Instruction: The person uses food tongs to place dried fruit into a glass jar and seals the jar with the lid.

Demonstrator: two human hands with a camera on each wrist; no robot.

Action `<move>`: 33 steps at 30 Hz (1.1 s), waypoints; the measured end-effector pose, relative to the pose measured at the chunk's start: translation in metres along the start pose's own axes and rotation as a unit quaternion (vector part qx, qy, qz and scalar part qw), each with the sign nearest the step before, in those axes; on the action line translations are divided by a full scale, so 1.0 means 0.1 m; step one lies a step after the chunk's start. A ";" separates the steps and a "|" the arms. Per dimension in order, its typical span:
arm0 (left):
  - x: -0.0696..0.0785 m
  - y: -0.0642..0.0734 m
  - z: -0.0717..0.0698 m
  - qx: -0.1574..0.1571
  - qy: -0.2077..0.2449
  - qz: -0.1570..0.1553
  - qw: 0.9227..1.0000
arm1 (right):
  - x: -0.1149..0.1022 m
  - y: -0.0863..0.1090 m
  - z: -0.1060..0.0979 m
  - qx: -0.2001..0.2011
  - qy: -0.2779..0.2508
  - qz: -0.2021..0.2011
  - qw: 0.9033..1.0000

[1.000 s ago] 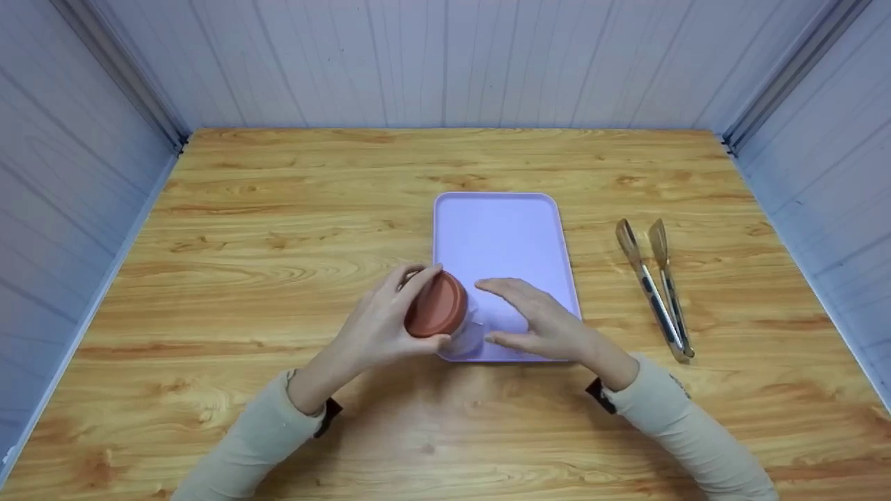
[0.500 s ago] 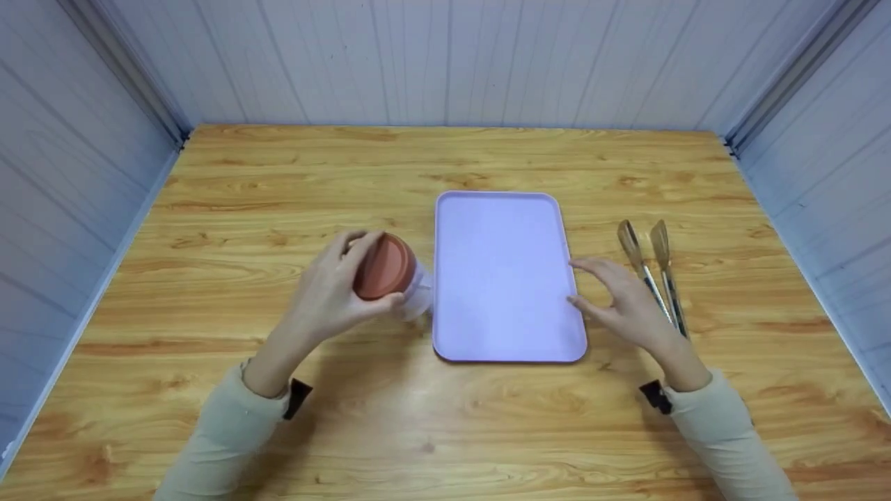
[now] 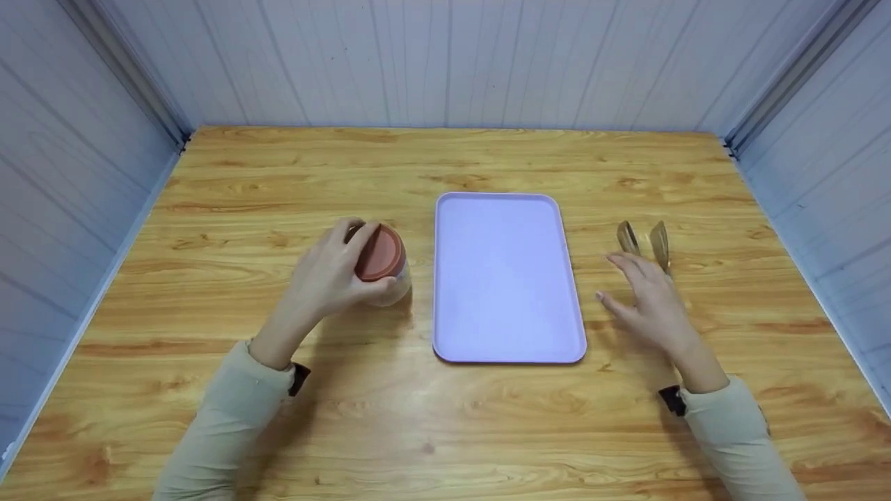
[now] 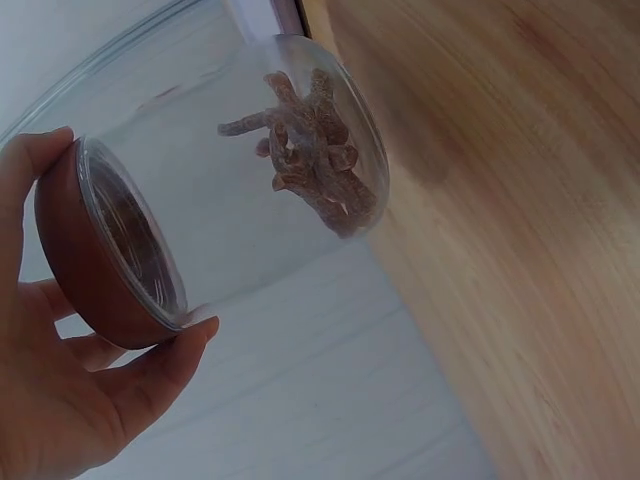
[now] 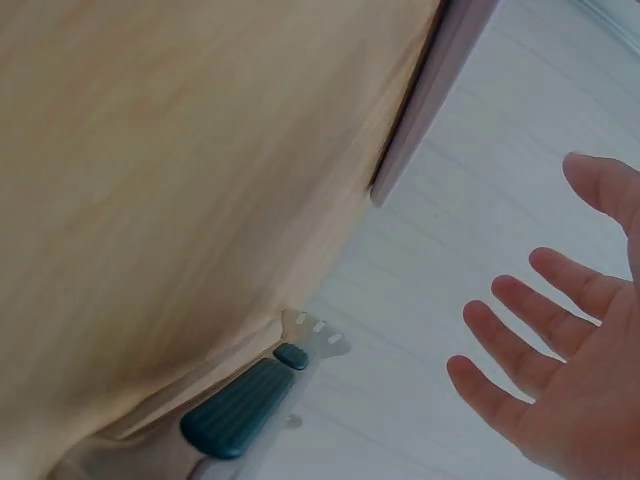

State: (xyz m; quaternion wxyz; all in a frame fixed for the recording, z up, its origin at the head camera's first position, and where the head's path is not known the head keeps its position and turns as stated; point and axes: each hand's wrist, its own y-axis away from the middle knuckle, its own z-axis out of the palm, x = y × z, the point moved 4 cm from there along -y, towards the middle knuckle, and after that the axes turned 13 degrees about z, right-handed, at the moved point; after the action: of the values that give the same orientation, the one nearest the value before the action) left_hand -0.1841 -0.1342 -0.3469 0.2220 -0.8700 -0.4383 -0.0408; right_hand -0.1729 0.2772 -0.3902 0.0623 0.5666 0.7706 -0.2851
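Note:
My left hand (image 3: 324, 275) grips a clear jar (image 3: 397, 289) by its reddish-brown lid (image 3: 380, 254), left of the tray. In the left wrist view, fingers and thumb wrap the lid, and several knobbly brown pieces (image 4: 320, 150) lie at the jar's bottom end. The jar stands close over the table in the head view. My right hand (image 3: 653, 303), fingers spread and relaxed, hovers over the metal tongs (image 3: 659, 242), covering their handles in the head view. One dark green grip of the tongs (image 5: 240, 410) shows below that hand in the right wrist view.
A lilac rectangular tray (image 3: 505, 278) lies flat between the two hands on the wood-grain table (image 3: 431, 417). Pale panelled walls (image 3: 445, 62) enclose the table at the back and both sides.
My left hand has carried the jar left and away from me, off the tray to the table beside it. My right hand has moved right, from over the tray to the tongs.

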 end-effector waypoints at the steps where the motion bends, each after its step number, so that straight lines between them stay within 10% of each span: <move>1: -0.01 -0.01 0.01 -0.004 0.000 -0.002 1.000 | 0.02 0.00 0.00 -0.003 0.004 0.006 1.000; 22: -0.14 -0.11 0.17 -0.034 0.029 -0.007 0.999 | 0.21 0.01 -0.15 -0.016 0.054 0.086 0.995; 27: -0.13 -0.02 0.09 0.020 -0.060 0.030 0.998 | 0.22 0.01 -0.21 -0.005 0.067 0.080 0.995; 33: -0.19 0.18 -0.06 0.088 -0.179 0.052 0.979 | 0.24 0.02 -0.31 0.007 0.089 0.076 0.993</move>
State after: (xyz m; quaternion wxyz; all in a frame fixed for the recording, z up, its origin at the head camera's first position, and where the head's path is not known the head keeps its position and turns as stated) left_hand -0.1804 -0.1602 -0.3530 0.2173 -0.8619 -0.4272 0.1653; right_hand -0.1726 0.3134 -0.3748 0.0110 0.6468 0.7259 -0.2336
